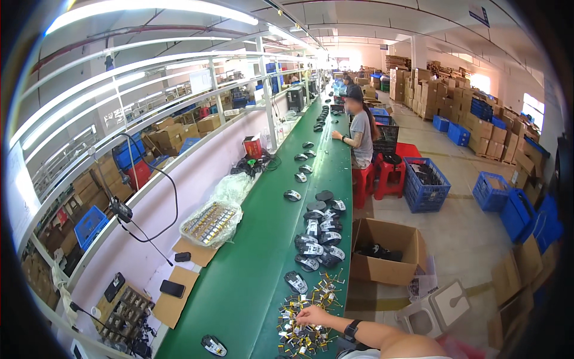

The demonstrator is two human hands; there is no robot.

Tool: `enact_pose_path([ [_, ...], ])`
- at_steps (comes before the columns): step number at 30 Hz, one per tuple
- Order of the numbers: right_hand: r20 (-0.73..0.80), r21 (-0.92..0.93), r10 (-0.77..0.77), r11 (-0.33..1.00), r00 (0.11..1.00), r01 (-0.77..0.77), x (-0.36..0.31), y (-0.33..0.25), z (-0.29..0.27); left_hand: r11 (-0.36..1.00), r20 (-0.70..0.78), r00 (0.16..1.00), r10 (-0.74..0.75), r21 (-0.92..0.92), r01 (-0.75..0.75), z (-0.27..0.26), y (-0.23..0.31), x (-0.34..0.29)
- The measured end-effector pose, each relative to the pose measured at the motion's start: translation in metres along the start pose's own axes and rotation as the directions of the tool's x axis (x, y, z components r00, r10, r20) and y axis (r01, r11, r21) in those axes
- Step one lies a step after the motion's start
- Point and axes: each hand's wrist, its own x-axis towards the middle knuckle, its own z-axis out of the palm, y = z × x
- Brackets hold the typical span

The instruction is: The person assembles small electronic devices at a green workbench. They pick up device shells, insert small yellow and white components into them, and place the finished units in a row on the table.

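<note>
My right hand (pixel 312 315) reaches in from the lower right, with a dark band on the wrist. Its fingers are pinched together over a heap of small silver battery packs (pixel 306 335) with yellow ends and thin wires; what lies between the fingertips is too small to make out. Just beyond the heap, a computer mouse (pixel 295 282) lies on the green bench. Farther up, several more black computer mice (pixel 320 230) are piled, pale labels showing on many of them. One mouse (pixel 213 345) sits alone near the lower left. My left hand is not in view.
A bagged tray of battery packs (pixel 210 224) lies at the bench's left side, near a phone (pixel 172 288) on cardboard. An open carton (pixel 387 251) and a grey plastic stool (pixel 435 308) stand right of the bench. A co-worker (pixel 361 131) sits farther along.
</note>
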Motion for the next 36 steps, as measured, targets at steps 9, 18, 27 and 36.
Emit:
enact_pose_path([
  [9,-0.116,0.394,-0.171,0.896,0.978,0.203,-0.021,-0.090,0.001,0.205,-0.406,0.847,0.343,-0.848,-0.490,-0.013,0.002,-0.009],
  [18,0.301,0.700,-0.309,0.715,0.902,0.012,-0.095,-0.221,0.056,-0.313,0.299,0.443,0.845,-0.393,0.864,-0.124,0.349,-0.247],
  [27,0.537,0.397,-0.316,0.913,0.782,0.096,-0.142,-0.235,0.089,-0.355,0.279,0.829,0.484,-0.804,0.477,-0.125,0.328,-0.319],
  [36,0.648,0.394,-0.286,0.919,0.706,0.011,-0.159,-0.242,0.105,-0.509,0.087,0.811,0.578,-0.738,0.443,-0.187,0.304,-0.359],
])
